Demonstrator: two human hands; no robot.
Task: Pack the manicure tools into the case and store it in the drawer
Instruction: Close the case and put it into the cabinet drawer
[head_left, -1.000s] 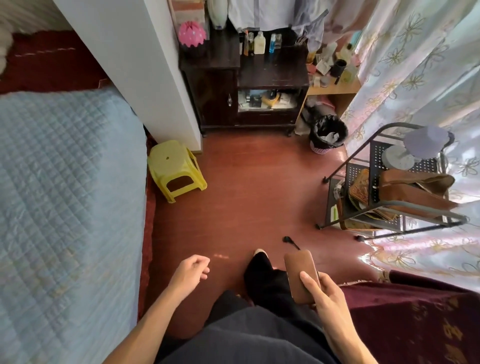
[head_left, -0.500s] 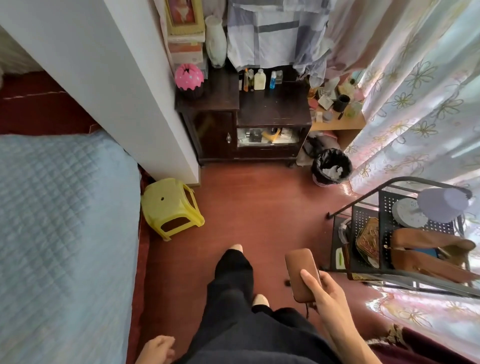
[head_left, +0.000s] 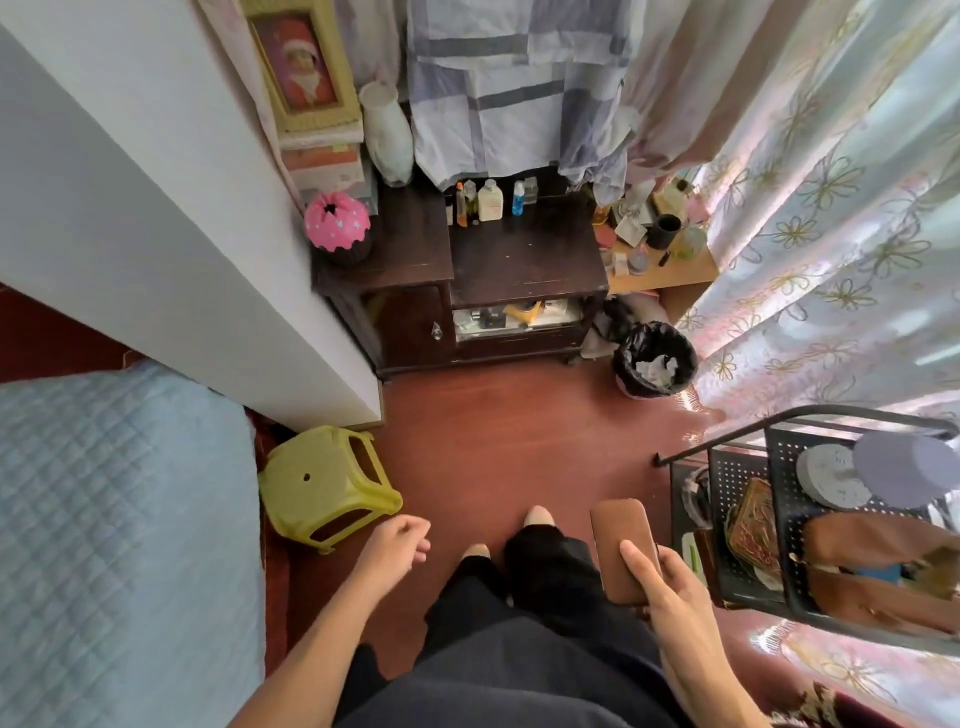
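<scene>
My right hand (head_left: 670, 587) grips a closed brown manicure case (head_left: 621, 540), held flat above the floor at the lower right. My left hand (head_left: 395, 545) hangs loosely curled and empty near a yellow stool. A dark wooden cabinet (head_left: 524, 260) stands ahead against the wall; its drawer (head_left: 519, 318) is pulled open and shows several small items inside. My legs in dark trousers are below, between the hands.
A yellow plastic stool (head_left: 324, 483) stands left of my feet beside a blue quilted bed (head_left: 114, 519). A black metal cart (head_left: 810, 519) with bags is at the right. A black bin (head_left: 655, 358) stands right of the cabinet. Curtains hang at the right.
I have walked closer to the cabinet. My left hand has swung forward into view beside the stool. The case stays in my right hand.
</scene>
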